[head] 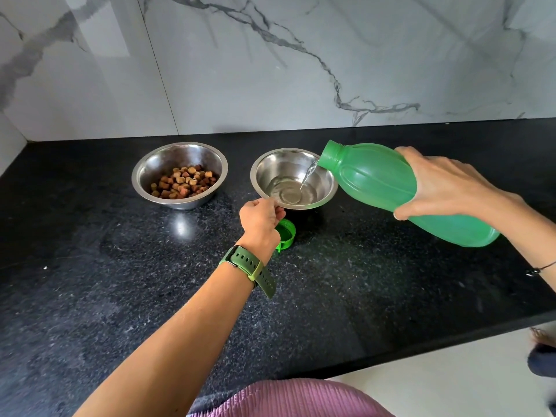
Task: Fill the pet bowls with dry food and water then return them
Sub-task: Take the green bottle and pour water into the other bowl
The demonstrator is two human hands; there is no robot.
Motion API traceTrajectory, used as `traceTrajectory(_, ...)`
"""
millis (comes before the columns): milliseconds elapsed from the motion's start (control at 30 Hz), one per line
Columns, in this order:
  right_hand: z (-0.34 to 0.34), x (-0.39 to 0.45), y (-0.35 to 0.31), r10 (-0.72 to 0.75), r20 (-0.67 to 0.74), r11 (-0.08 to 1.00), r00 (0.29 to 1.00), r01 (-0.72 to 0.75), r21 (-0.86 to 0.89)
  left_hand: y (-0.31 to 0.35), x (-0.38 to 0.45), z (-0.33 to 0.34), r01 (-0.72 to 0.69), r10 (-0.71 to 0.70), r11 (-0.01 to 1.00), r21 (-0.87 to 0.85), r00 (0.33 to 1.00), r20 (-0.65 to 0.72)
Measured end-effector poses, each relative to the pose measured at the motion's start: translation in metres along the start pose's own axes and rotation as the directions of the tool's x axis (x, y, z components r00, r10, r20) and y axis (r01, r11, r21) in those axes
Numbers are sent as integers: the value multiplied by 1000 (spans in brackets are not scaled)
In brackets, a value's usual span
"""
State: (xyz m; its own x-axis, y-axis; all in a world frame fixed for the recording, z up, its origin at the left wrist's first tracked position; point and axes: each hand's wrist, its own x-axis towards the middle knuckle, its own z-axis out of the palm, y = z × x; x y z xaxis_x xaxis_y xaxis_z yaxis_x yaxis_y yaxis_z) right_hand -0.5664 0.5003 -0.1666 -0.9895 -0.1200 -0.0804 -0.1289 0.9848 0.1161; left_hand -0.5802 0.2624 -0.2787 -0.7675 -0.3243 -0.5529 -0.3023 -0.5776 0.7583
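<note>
Two steel bowls stand on the black counter [120, 296]. The left bowl [150, 173] holds brown dry food [183, 182]. The right bowl [270, 167] has a little water in its bottom. My right hand [445, 185] grips a green plastic bottle [376, 179], tilted with its mouth over the right bowl's rim, and a thin stream of water [308, 174] runs into the bowl. My left hand [260, 219] pinches the near rim of the right bowl. The bottle's green cap [287, 231] lies on the counter just behind my left hand, partly hidden.
A marble wall [270, 70] rises directly behind the bowls, with a corner at the far left. The counter's front edge runs diagonally at the lower right, with white floor [451, 386] beyond it. A green watch sits on my left wrist.
</note>
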Motion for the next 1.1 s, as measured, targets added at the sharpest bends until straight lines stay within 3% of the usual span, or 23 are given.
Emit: traceTrajectory(1100, -8, 2, 0, -14, 0, 1000, 1000, 14, 1, -2, 1, 0, -12, 12, 1000, -4, 1000, -2)
